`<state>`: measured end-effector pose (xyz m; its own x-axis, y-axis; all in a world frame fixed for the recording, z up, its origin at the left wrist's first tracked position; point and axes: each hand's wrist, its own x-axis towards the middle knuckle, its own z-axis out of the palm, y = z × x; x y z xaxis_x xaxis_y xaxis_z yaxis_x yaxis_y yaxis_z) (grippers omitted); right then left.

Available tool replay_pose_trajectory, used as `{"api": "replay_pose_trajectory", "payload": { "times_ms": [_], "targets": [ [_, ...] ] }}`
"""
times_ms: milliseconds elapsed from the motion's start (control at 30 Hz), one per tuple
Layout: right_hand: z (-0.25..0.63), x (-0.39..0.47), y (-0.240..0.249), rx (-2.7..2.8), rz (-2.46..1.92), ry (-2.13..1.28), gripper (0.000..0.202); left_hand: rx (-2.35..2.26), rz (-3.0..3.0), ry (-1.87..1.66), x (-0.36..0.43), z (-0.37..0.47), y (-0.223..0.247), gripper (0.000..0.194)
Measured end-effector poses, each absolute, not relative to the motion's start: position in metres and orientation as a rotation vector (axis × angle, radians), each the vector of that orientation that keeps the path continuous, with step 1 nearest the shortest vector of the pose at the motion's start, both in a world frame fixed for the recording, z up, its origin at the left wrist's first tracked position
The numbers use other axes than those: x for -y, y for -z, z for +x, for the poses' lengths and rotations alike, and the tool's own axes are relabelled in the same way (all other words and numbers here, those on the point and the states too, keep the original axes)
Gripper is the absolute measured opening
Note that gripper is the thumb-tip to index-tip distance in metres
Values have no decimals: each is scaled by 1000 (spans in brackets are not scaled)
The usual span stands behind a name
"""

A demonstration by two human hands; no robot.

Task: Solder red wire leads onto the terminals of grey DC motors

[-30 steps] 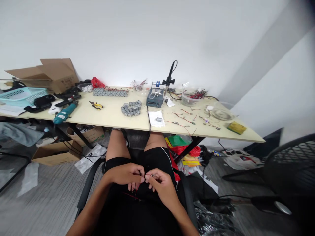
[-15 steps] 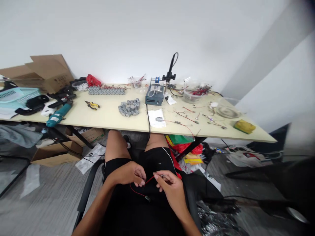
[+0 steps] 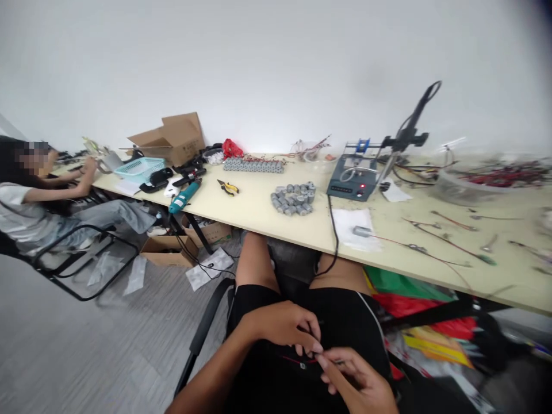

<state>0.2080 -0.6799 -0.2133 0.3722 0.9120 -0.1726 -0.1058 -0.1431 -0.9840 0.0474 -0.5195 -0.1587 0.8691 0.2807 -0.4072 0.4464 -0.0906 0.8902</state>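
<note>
Over my lap, my left hand pinches a thin red wire, whose loose part hangs below the fingers with a small piece at its end. My right hand is closed on the wire too, its thumb nearly touching the left fingertips. A small metallic bit shows between the right fingers, too small to make out. On the table edge ahead, a grey cylindrical part with a red wire lies on white paper.
The table bears a soldering station, grey cylinders, pliers, a teal tool, a tub of wires and cardboard boxes. At the far left sits another person.
The view has swung left, bringing the seated person into sight and shifting the table rightward. My hands have come closer together, and the wire between them shows less.
</note>
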Motion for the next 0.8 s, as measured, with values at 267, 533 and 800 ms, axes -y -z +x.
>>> {"api": "replay_pose_trajectory", "payload": {
  "times_ms": [267, 533, 800],
  "targets": [
    [216, 678, 173, 747, -1417, -824, 54, -505, 1736, -275, 546, 44, 107, 26],
    [219, 658, 151, 684, -1205, -745, 46, -466, 1979, -606, 565, 27, 61, 7],
    [218, 656, 130, 469, -974, -694, 46, -513, 2006, -702, 565, 13, 55, 12]
  ]
}}
